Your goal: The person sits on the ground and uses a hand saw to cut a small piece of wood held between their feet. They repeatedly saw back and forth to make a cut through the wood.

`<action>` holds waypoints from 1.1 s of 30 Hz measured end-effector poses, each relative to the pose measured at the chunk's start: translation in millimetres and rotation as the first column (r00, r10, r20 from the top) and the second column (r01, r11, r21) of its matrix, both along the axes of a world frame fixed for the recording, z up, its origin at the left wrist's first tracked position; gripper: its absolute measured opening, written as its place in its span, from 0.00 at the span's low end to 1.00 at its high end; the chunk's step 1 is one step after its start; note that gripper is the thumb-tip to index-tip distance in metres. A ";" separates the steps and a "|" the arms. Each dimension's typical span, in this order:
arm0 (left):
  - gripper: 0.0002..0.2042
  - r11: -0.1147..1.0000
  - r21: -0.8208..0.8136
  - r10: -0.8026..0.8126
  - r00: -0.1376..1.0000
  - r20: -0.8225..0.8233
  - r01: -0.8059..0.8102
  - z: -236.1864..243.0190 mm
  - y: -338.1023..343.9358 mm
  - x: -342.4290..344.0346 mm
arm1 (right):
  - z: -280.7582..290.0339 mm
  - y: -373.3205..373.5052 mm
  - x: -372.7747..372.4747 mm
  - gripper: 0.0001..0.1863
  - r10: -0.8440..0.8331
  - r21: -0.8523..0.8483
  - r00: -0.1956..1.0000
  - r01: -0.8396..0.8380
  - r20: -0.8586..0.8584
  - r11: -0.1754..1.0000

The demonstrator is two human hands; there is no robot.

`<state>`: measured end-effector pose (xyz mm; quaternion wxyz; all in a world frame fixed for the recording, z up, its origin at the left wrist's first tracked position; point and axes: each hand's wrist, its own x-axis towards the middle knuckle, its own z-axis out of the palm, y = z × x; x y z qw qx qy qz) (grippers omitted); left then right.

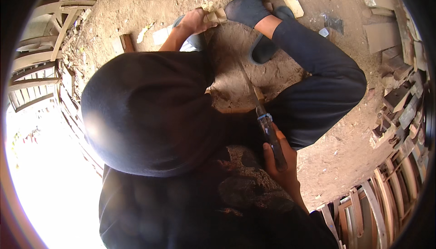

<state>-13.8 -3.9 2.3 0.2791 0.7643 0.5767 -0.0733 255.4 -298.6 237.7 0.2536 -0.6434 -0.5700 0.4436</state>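
Observation:
My left hand (194, 21) reaches past a large rounded shape in dark cloth, its fingers closed around a small pale wood block (219, 15). The block's far end lies against my foot (247, 9) in a dark sock. Lower down, my right hand (287, 157) is wrapped around the dark handle of a long-bladed knife (270, 133) with a blue band near the blade. Its narrow blade slants up and left over the dirt, apart from the block; the tip is hard to make out. A tan wooden piece (258, 94) shows beside the blade.
A dark slipper (263, 50) lies below my foot. Wood offcuts are scattered on the dirt floor, one pale piece (293, 5) beyond the foot. Stacked wood scraps (399, 97) line the right side, with curved slats (386, 203) at lower right. Wooden frames (41, 58) stand at left.

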 end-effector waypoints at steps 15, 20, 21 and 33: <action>0.23 0.998 0.029 -0.051 0.995 0.083 0.049 -28.8 3.1 -7.0 | -7.2 45.1 -28.4 0.24 0.029 -0.272 1.000 -0.026 0.008 0.962; 0.19 0.997 0.048 -0.063 0.997 0.042 0.061 -26.6 9.0 -4.8 | -5.8 11.9 -8.5 0.22 0.106 0.062 0.991 -0.111 0.079 0.992; 0.19 0.997 0.043 -0.073 0.997 0.038 0.071 -22.0 9.0 -6.9 | -4.0 11.2 -6.3 0.22 0.098 0.044 0.993 -0.101 0.069 0.994; 0.26 1.000 -0.027 0.003 0.996 0.084 0.000 -16.2 0.5 -3.8 | -9.1 25.2 -22.7 0.22 0.004 -0.063 1.000 -0.003 0.013 0.998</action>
